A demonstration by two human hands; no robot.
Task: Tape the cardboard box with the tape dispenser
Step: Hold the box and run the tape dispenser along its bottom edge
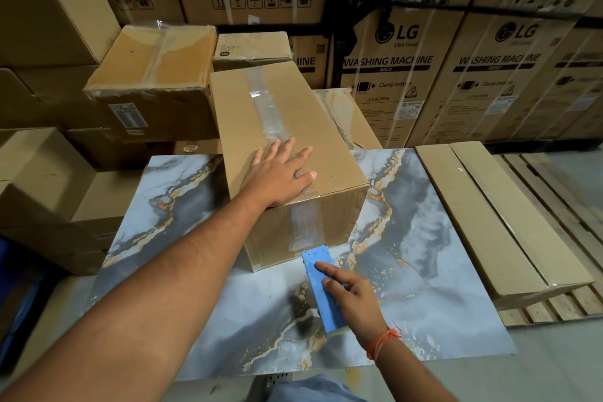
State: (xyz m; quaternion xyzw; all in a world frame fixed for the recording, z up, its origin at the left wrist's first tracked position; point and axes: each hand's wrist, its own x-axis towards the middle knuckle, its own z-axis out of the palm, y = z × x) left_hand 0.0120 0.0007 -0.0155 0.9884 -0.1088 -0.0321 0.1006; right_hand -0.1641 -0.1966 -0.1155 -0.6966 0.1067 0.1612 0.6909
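Note:
A long cardboard box (pixel 329 140) lies on a marble-patterned board (pixel 440 254). Clear tape (pixel 266 108) runs along the seam on its top and down the near end face. My left hand (pixel 280 173) rests flat on the near end of the box top, fingers spread over the tape. My right hand (pixel 354 300) grips a blue tape dispenser (pixel 318 268), index finger stretched along its top. The dispenser's front edge meets the lower end of the tape strip on the box's near face, just above the board.
Taped cartons (pixel 153 75) stand to the left and behind the box. Large washing-machine boxes (pixel 408 68) form a wall at the back. To the right, flat long cartons (pixel 489 215) lie on a wooden pallet (pixel 561 206). More cartons (pixel 42 192) are stacked at the left.

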